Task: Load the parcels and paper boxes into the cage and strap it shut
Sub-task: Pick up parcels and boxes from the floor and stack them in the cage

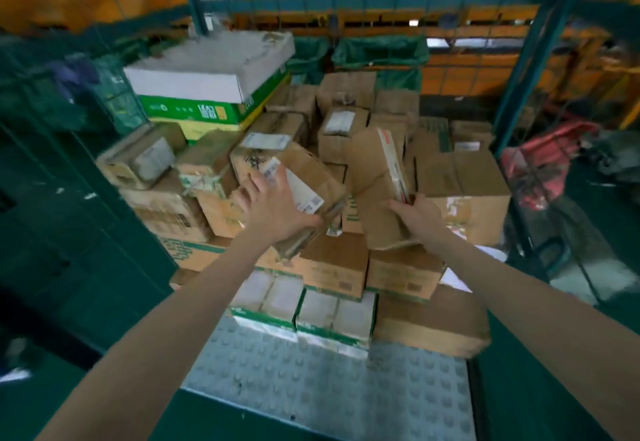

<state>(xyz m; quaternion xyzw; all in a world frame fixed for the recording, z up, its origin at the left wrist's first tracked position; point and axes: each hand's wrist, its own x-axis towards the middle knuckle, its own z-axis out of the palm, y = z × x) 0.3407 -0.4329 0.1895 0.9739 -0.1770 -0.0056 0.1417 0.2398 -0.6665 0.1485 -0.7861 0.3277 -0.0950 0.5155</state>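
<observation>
Right now, in the head view, both bare arms reach forward into the cage (540,35), whose blue-green posts and wire mesh stand around a pile of boxes on a grey studded floor plate (329,388).

The left grip (277,205) is grasping a brown parcel (308,177) with a white label. The fingers are spread over its top face and the thumb is curled round its near edge. This parcel is tilted and sits against the front of the pile, about mid-height.

The right grip (415,212) is clenched on a flat cardboard parcel (377,177) that has a red-and-white strip along one edge. The thumb lies on the near face and the fingers are hidden behind it. It stands nearly on end, leaning left, just beside the labelled parcel and in front of a large brown box (464,181).

At the top left of the pile a flat white box (211,63) lies on a green carton (204,108). At the bottom front, green-and-white cartons (301,309) stand in a row on the plate, with brown boxes stacked above them.

Outside the mesh on the right is a red object (540,167), too blurred to identify.
</observation>
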